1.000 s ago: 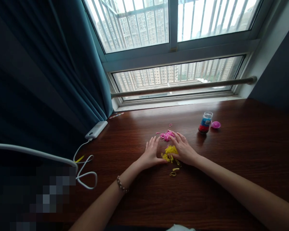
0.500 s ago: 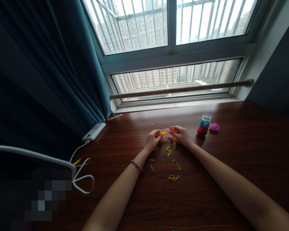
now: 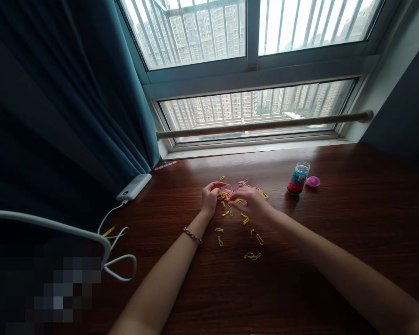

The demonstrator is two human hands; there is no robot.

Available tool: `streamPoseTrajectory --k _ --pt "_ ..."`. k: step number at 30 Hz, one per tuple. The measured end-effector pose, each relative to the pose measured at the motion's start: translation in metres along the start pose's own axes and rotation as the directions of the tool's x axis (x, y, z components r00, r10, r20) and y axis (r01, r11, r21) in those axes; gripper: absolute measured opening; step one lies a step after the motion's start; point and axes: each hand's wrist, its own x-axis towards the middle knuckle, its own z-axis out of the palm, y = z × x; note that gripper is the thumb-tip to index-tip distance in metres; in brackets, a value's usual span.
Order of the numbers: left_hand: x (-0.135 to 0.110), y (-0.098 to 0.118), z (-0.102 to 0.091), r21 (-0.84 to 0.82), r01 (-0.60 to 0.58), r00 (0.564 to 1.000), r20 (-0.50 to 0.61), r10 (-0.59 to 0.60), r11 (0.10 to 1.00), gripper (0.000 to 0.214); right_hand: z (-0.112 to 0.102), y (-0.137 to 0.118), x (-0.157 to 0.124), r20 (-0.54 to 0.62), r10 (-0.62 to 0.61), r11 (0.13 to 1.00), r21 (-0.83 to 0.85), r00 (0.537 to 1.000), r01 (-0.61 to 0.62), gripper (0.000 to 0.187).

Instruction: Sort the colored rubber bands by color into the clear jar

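Small yellow rubber bands (image 3: 253, 256) and pink rubber bands (image 3: 242, 183) lie scattered on a dark wooden table (image 3: 335, 232). My left hand (image 3: 209, 197) rests at the left edge of the mixed pile, fingers curled and thumb out over the bands. My right hand (image 3: 249, 202) lies palm down over the pile, fingers stretched left and touching the bands. Whether either hand holds any band is hidden. A beaded bracelet (image 3: 192, 235) circles my left wrist.
A small clear jar (image 3: 298, 178) with red and blue contents stands to the right, its pink lid (image 3: 313, 181) beside it. A white power bank (image 3: 133, 187) with a looped white cable (image 3: 118, 260) lies at left by the teal curtain (image 3: 91, 102). The window (image 3: 251, 70) runs behind.
The separate yellow and pink heaps have been pushed together and spread about the table. Both hands went forward to the pile, then my right hand flattened over the bands.
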Motion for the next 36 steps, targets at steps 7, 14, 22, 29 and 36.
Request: streamPoseTrajectory --k 7,14,22,29,36 --pt "0.008 -0.002 -0.012 -0.056 0.060 0.986 -0.153 -0.068 0.997 0.017 0.069 -0.053 -0.041 0.281 -0.277 0.929 -0.164 0.919 0.331 0.040" --pt "0.002 0.001 -0.004 0.103 -0.001 0.994 0.105 -0.010 0.995 0.019 0.038 0.022 -0.013 0.211 -0.247 0.924 -0.243 0.946 0.295 0.024" --pt "0.000 0.003 0.000 0.277 -0.150 0.963 0.256 0.078 0.949 0.014 -0.023 0.010 0.002 0.426 0.268 0.915 0.169 0.864 -0.367 0.015" --pt "-0.003 0.003 0.001 0.275 -0.109 0.952 0.304 0.021 0.955 0.026 -0.016 -0.014 -0.016 0.984 -0.159 0.536 0.157 0.083 -0.830 0.050" --pt "0.002 -0.001 -0.001 0.236 -0.112 0.966 0.253 0.051 0.965 0.027 -0.017 0.042 -0.002 0.445 0.357 0.342 0.756 0.821 -0.558 0.037"
